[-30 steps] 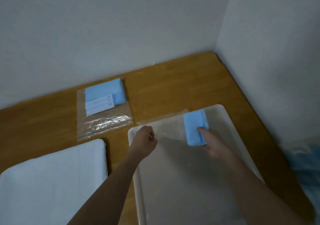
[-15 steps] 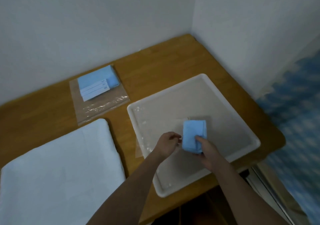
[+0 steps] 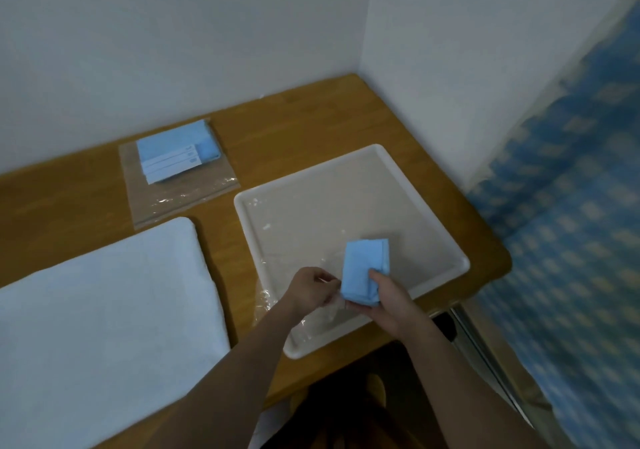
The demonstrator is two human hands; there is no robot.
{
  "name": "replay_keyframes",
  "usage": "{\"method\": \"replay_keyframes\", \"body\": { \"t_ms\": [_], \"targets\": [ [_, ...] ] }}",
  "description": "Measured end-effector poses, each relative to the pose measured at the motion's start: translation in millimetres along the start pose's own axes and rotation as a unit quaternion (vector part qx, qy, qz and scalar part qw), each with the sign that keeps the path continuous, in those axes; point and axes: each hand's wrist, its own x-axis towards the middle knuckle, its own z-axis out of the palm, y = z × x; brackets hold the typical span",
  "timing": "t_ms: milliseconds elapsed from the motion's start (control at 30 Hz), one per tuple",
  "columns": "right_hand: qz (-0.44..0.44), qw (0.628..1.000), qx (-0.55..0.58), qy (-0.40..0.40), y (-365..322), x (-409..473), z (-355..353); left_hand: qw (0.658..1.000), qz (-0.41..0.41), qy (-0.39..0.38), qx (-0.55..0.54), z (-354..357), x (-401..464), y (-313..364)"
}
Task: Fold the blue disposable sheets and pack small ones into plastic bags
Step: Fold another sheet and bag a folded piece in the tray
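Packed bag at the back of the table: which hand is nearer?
Left. The left hand is over the tray's near-left part, pinching clear plastic, on the packed bag's side. The right hand grips the folded sheet farther right.

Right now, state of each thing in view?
Blue sheet: folded small, held over the tray.
Right hand: gripping the sheet.
Left hand: pinching clear plastic by the sheet.
Tray: on table, plastic film inside.
Bag: flat on table, folded sheets inside.
Towel: folded, untouched.
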Motion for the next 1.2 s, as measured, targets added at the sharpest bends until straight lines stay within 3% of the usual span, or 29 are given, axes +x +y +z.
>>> {"method": "replay_keyframes", "body": {
  "t_ms": [267, 533, 900, 1200],
  "targets": [
    [-0.003, 0.999, -0.018, -0.028, -26.8, -8.8, -11.3, 0.999, 0.020, 0.044, -0.008, 8.5, -8.4, 28.3],
    [0.014, 0.998, -0.023, -0.061, -49.2, -17.3, -20.3, 0.992, 0.049, 0.089, 0.075, -1.6, -13.5, 40.9],
    [0.033, 0.993, 0.065, -0.091, -60.9, -17.0, -13.2, 0.996, 0.034, -0.003, 0.083, 12.2, -19.8, 67.0],
    [0.026, 0.998, 0.027, -0.057, -74.8, -9.1, -19.3, 0.993, 0.005, 0.091, 0.071, -0.6, -19.5, 66.3]
  ]
}}
